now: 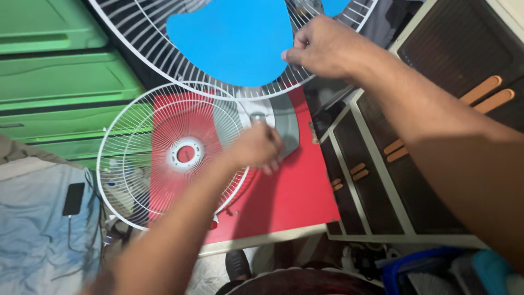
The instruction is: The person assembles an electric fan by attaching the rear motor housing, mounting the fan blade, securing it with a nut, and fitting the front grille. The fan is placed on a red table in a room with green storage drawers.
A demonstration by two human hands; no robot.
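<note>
A detached white fan guard (164,155) lies flat on the red tabletop (295,191) just left of the left hand (255,148), whose fingers are pinched around a small part at the fan's grey base (284,123). Above and to the right, the right hand (322,48) grips the lower rim of the mounted grille (164,49) shielding the blue blade (234,41).
</note>
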